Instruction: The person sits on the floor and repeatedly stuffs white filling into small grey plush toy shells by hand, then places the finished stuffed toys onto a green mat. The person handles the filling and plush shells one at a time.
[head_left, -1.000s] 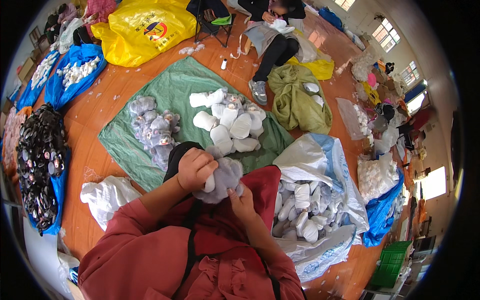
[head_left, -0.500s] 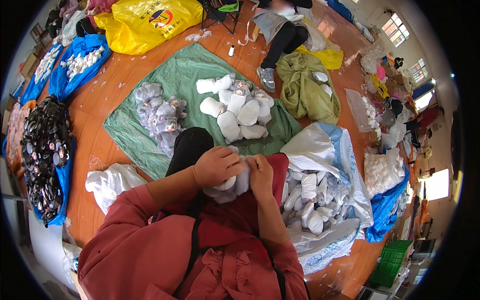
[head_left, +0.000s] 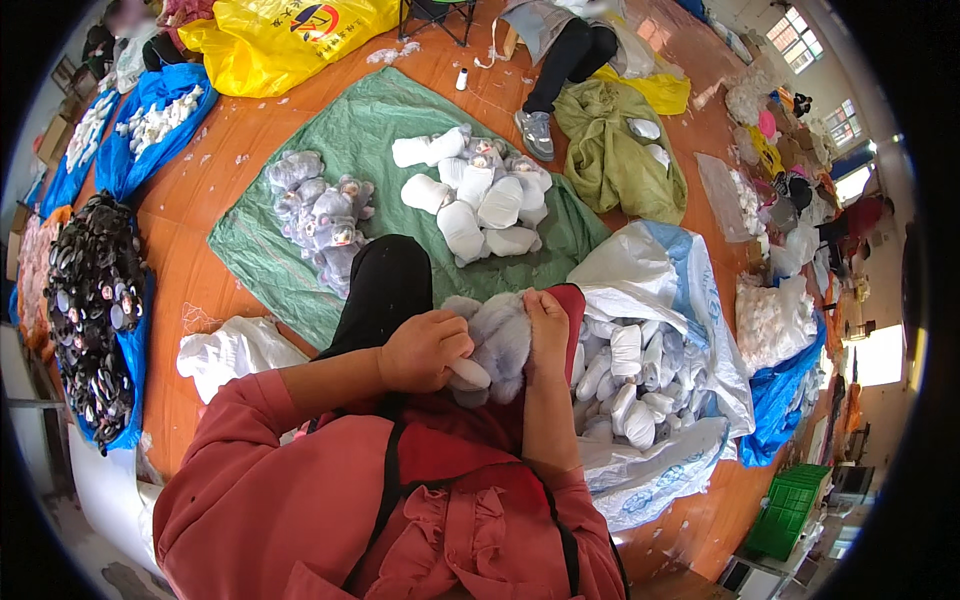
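Gray plush piece (head_left: pixel 503 342) is pinched at its right edge by your right hand (head_left: pixel 547 327) and clasped at left by your left hand (head_left: pixel 425 352), nearer than a green tarp (head_left: pixel 375 115) bearing plush toys (head_left: pixel 325 215).

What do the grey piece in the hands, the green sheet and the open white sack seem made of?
Grey piece: probably synthetic plush, soft and matte, judging by its fuzzy, streaky pile.
Green sheet: likely woven plastic, slightly glossy, with crisp creases; the weave is too fine to confirm.
White sack: perhaps woven plastic too, from its stiff folds and faint sheen.
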